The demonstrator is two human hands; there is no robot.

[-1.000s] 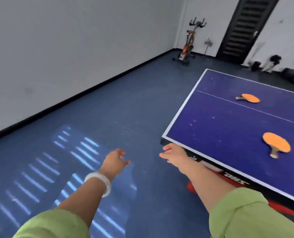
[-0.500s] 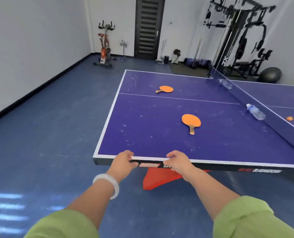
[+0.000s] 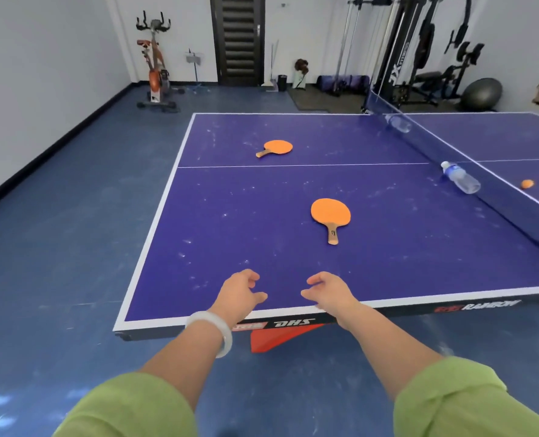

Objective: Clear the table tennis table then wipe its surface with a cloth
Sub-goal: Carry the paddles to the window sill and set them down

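Orange paddle [image 3: 330, 214] and lying bottle [image 3: 460, 178] are seen on the bench [image 3: 230, 222]; left grip [image 3: 238, 294], right grip [image 3: 329, 293] are held slack, empty; bottle could be nudged off.

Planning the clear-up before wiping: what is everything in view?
table: 1, blue, centre
net: 1, dark blue, across table, right
near paddle: 1, orange, mid-table
far paddle: 1, orange, beyond white line
near bottle: 1, clear, lying by net
far bottle: 1, clear, by net's far end
ball: 1, orange, beyond net
exercise bike: 1, orange, back left
left hand: 1, empty, over near edge
right hand: 1, empty, over near edge
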